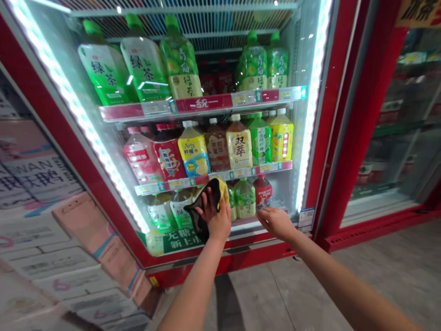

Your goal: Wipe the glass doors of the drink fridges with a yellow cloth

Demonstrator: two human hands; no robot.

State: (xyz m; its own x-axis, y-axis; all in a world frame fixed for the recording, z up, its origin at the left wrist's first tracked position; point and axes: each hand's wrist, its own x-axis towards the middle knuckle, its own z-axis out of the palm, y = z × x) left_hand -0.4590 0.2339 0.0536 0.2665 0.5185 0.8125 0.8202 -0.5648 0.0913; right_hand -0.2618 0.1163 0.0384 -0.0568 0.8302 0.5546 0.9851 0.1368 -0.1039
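My left hand (218, 216) holds a black and yellow cloth (201, 218) in front of the drinks fridge, over the lowest shelf. Its thumb side is pressed to the yellow part, and some fingers show against the black. The cloth covers part of the green tea bottles (160, 214) behind it. My right hand (275, 221) is closed, fingers curled, near the lower right of the fridge, just below a red-labelled bottle (263, 191). Whether anything is inside those fingers is hidden. A green-labelled bottle (244, 197) stands between the two hands.
The fridge has a red frame (186, 274) and bright light strips (310, 115). Bottles fill the middle shelf (255, 172) and upper shelf (206, 103). Stacked cartons (82, 230) stand close on the left. A second red fridge (382, 115) is at the right, above grey floor tiles (310, 294).
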